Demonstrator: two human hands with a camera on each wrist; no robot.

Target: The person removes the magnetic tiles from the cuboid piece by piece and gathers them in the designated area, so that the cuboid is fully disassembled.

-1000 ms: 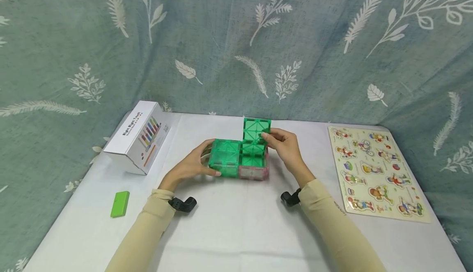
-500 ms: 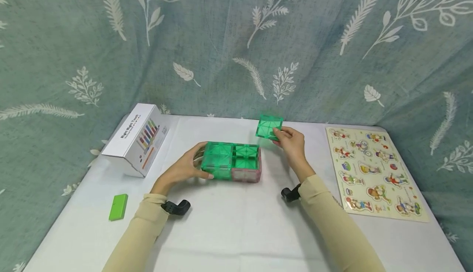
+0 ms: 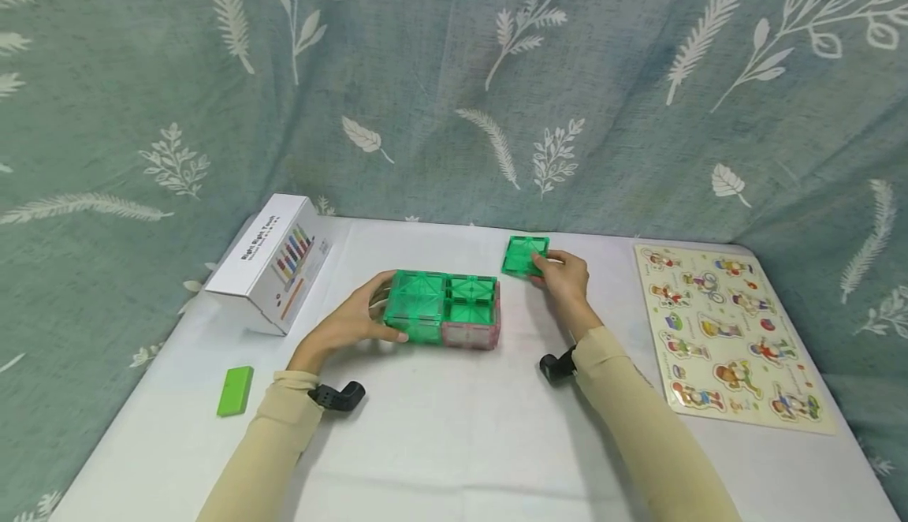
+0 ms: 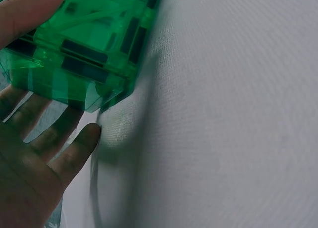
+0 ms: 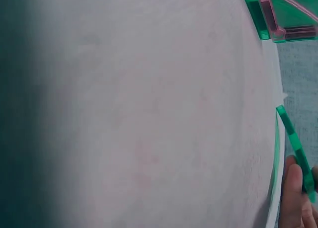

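In the head view my left hand [image 3: 347, 323] grips the left end of a box built from clear green magnetic tiles [image 3: 418, 301], thumb at the front and fingers behind. The left wrist view shows the thumb [image 4: 30, 14] over its green wall. The box's right half is uncovered on top, and a pink tile [image 3: 470, 337] forms its front. To the right and behind, my right hand [image 3: 567, 279] pinches a single green square magnetic tile [image 3: 525, 255] by its right edge. In the right wrist view that tile [image 5: 294, 143] appears edge-on, apart from the box.
A white box [image 3: 266, 262] with a printed picture stands at the back left. Nearer on the left lies a bright green block [image 3: 235, 390]. A picture puzzle board [image 3: 734, 337] lies on the right of the white-covered table [image 3: 454, 443]. Behind hangs a leaf-patterned curtain [image 3: 426, 57].
My right hand has lifted the green square tile off the box's right half and carried it right, then lowered it near the table's back. The box slid slightly left with my left hand.
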